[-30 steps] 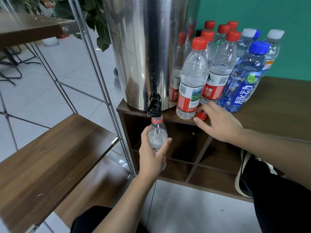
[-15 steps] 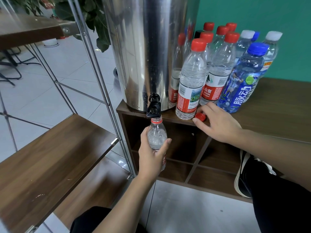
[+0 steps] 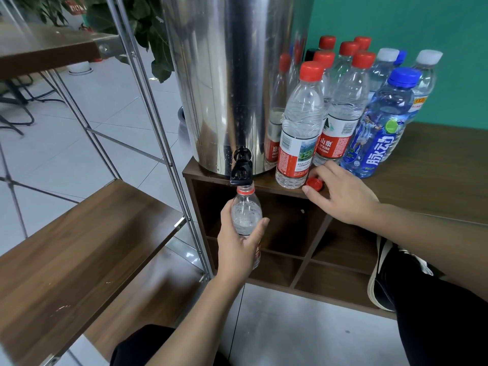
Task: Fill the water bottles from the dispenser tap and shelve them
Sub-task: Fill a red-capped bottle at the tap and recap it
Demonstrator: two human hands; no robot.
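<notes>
I see a pale tiled floor (image 3: 79, 122) running off to the left under a green wall (image 3: 396, 19); a metal-framed rack with a brown shelf (image 3: 79, 247) stands left of a low wooden counter (image 3: 435, 167) with open cubbies beneath; the steel dispenser (image 3: 232, 75) sits at the counter's left front corner, its black tap (image 3: 240, 171) overhanging the edge; capped bottles (image 3: 343, 101) crowd just beside it toward the wall, leaving bare wood to the right; between rack and counter only a narrow gap of floor lies open; my left hand (image 3: 237, 247) is wrapped round the uncapped bottle (image 3: 246, 215), its mouth right under the tap; my right hand (image 3: 343, 194) rests at the counter's front edge, fingers loosely bent over the red cap (image 3: 314, 184), touching it.
</notes>
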